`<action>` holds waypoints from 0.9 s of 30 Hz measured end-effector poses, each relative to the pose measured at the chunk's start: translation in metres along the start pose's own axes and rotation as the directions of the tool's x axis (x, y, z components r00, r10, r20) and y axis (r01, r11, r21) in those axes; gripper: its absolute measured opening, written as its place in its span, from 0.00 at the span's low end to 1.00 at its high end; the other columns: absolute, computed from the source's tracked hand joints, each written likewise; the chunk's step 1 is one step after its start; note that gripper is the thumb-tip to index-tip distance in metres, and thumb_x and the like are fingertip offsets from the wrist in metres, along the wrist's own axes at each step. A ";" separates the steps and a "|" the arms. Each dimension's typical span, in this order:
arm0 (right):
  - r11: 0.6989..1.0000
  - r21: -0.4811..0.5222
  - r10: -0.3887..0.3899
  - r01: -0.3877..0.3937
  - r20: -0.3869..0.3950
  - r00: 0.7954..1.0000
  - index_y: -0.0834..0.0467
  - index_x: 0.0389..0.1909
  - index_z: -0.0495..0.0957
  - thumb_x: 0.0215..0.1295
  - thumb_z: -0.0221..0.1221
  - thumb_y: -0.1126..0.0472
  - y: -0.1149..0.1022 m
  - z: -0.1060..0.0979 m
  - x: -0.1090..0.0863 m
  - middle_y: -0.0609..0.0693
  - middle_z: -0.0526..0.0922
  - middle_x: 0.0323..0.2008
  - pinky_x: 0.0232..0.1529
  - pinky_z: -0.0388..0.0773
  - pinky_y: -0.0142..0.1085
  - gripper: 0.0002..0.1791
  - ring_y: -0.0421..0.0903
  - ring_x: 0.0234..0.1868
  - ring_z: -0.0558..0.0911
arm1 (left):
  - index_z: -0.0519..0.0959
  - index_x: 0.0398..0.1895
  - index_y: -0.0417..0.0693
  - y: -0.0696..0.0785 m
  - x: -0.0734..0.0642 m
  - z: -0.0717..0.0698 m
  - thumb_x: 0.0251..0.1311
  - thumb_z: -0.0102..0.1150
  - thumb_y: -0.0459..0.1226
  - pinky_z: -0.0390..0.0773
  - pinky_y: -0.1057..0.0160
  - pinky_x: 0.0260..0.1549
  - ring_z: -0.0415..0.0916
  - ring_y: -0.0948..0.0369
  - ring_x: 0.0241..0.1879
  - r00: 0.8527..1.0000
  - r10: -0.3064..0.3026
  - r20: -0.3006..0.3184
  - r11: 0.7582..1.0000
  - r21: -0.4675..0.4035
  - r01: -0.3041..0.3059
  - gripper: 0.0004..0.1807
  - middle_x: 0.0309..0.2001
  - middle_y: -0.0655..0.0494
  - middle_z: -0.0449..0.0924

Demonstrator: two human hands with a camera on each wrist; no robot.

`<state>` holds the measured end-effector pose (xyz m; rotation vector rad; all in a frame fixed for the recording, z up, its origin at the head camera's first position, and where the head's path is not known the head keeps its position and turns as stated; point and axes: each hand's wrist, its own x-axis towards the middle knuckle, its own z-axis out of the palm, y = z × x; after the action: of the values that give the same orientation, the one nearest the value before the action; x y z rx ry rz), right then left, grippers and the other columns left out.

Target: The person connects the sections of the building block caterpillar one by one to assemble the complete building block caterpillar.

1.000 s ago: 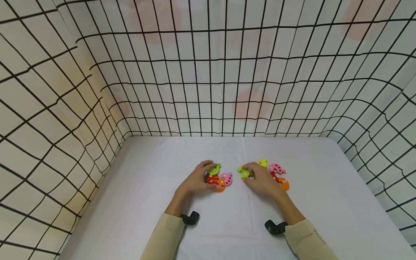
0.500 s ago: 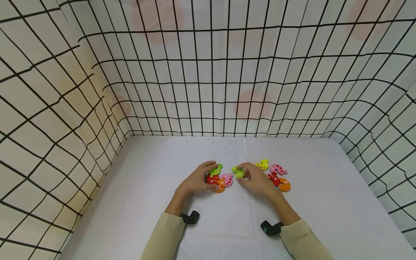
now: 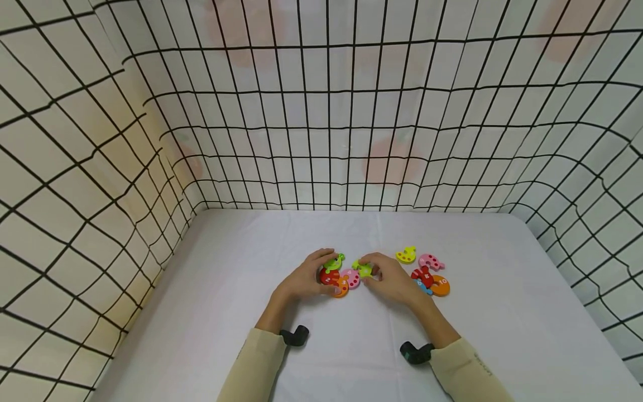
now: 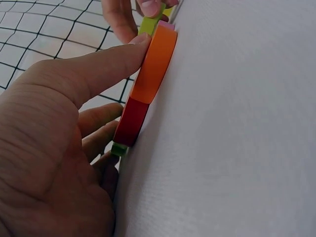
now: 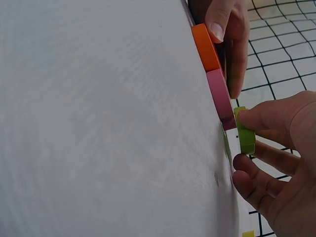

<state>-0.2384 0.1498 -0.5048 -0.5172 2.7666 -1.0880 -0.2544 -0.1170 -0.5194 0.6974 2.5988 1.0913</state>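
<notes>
Numbered wooden puzzle pieces lie joined in a curve near the table's middle: a green head piece point(image 3: 335, 261), a red 2 point(image 3: 329, 277), an orange 3 point(image 3: 342, 286) and a pink piece point(image 3: 352, 277). My left hand point(image 3: 303, 277) holds this chain from the left, its thumb on the orange piece point(image 4: 157, 61) and its fingers by the red and green ones. A lime-green piece point(image 5: 245, 133) is pinched between thumb and fingers of my right hand point(image 3: 393, 278). It sits right beside the pink piece point(image 5: 221, 98); whether they interlock I cannot tell.
To the right lie loose pieces: yellow point(image 3: 406, 255), pink point(image 3: 431, 261), red point(image 3: 423, 275), blue point(image 3: 423, 287) and an orange 10 point(image 3: 441, 286). A white cloth point(image 3: 346, 352) covers the table. Black grid netting point(image 3: 329, 128) stands at the back and sides.
My right hand has moved left with the lime-green piece, up to the pink end of the chain. The left hand stays on the chain. The blue piece has come into sight.
</notes>
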 end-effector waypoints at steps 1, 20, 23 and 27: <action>1.000 -0.001 -0.003 0.003 0.003 1.000 0.51 0.63 0.79 0.68 0.66 0.59 0.000 0.000 0.000 0.49 0.79 0.64 0.47 0.79 0.36 0.22 0.45 0.47 0.77 | 0.65 0.79 0.57 0.000 0.000 0.000 0.55 0.75 0.46 0.60 0.42 0.76 0.48 0.51 0.82 1.000 -0.001 0.000 1.000 0.002 0.001 0.47 0.81 0.57 0.54; 0.999 -0.044 0.010 -0.009 0.032 0.999 0.52 0.62 0.79 0.68 0.66 0.60 0.000 0.005 0.004 0.52 0.78 0.67 0.63 0.79 0.51 0.21 0.51 0.58 0.79 | 0.66 0.78 0.56 0.000 0.003 0.000 0.55 0.76 0.47 0.54 0.40 0.78 0.40 0.52 0.84 1.000 0.031 0.000 1.000 0.005 -0.031 0.46 0.81 0.56 0.56; 0.998 -0.053 0.023 -0.021 0.030 0.999 0.52 0.65 0.77 0.68 0.66 0.59 0.000 0.005 0.003 0.52 0.77 0.67 0.63 0.80 0.51 0.25 0.51 0.57 0.79 | 0.67 0.77 0.57 0.000 0.002 0.000 0.54 0.76 0.47 0.56 0.41 0.78 0.43 0.52 0.83 1.000 0.019 -0.004 1.000 0.004 -0.019 0.46 0.81 0.57 0.56; 0.999 -0.031 0.044 -0.044 0.009 0.999 0.50 0.69 0.74 0.67 0.66 0.58 -0.002 0.001 0.000 0.52 0.79 0.63 0.57 0.81 0.49 0.30 0.49 0.53 0.78 | 0.68 0.76 0.57 0.000 0.001 0.000 0.54 0.77 0.49 0.60 0.41 0.76 0.51 0.51 0.81 1.000 0.016 -0.020 1.000 -0.005 -0.016 0.46 0.79 0.57 0.58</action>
<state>-0.2375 0.1481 -0.5044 -0.4620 2.7761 -1.0328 -0.2554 -0.1161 -0.5192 0.7107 2.6110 1.1147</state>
